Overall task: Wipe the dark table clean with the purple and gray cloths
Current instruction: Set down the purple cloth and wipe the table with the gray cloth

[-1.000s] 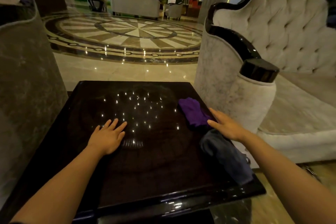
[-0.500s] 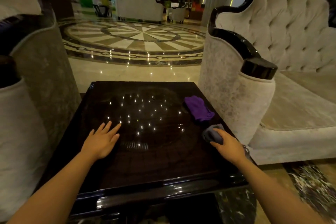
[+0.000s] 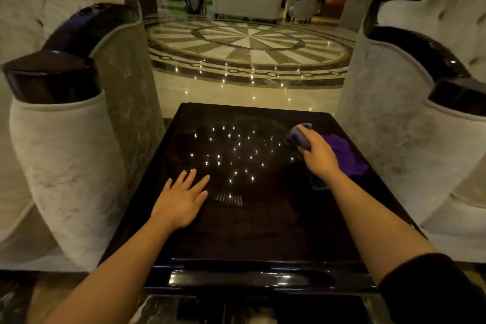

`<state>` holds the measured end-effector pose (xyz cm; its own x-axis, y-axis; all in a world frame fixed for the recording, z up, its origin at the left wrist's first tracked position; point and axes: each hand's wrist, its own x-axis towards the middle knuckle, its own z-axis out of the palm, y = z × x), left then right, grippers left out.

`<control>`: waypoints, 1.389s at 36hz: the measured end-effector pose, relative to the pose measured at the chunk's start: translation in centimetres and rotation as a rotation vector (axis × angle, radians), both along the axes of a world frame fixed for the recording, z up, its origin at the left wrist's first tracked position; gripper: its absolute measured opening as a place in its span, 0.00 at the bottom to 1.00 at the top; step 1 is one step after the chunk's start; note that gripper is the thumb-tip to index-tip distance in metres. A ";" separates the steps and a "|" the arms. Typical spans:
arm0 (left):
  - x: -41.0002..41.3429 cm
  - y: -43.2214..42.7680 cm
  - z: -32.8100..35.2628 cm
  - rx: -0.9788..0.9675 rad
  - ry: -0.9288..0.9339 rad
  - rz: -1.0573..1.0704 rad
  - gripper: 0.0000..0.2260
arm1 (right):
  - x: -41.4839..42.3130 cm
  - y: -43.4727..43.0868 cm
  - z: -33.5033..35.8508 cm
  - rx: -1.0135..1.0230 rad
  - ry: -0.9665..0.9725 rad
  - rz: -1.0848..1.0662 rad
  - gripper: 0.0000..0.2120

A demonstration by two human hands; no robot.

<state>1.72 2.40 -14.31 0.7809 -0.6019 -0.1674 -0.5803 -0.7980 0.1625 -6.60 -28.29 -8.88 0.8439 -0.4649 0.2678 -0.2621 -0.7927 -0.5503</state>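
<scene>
The dark glossy table [image 3: 257,231] fills the middle of the view, with ceiling lights reflected in its top. My right hand [image 3: 319,154] presses the gray cloth [image 3: 297,137] onto the far right part of the table, fingers closed over it. The purple cloth [image 3: 347,155] lies bunched just right of that hand, near the table's right edge. My left hand [image 3: 181,200] rests flat on the near left part of the table, fingers spread, holding nothing.
Pale upholstered armchairs with black trim stand close on both sides, the left armchair [image 3: 60,139] and the right armchair [image 3: 420,126]. Polished patterned floor [image 3: 249,47] stretches beyond the table's far edge, with more seating far back.
My right hand took hold of the gray cloth and slid it away from me, past the purple cloth. My view turned left to face the table squarely. The left hand stayed flat.
</scene>
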 end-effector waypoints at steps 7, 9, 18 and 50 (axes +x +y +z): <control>0.1 0.1 -0.5 -0.017 -0.015 -0.006 0.22 | 3.5 -0.5 -3.4 -0.026 0.284 -0.042 0.24; 0.1 0.1 -0.5 -0.024 -0.017 0.000 0.22 | 4.0 -0.2 -4.1 -0.117 0.327 -0.061 0.22; -0.1 0.0 -0.4 -0.010 -0.032 -0.001 0.22 | 4.0 3.0 -4.2 -0.125 0.317 0.119 0.21; -0.3 0.0 -0.2 0.007 -0.029 0.001 0.23 | -14.5 13.2 -3.2 -0.014 0.231 0.795 0.15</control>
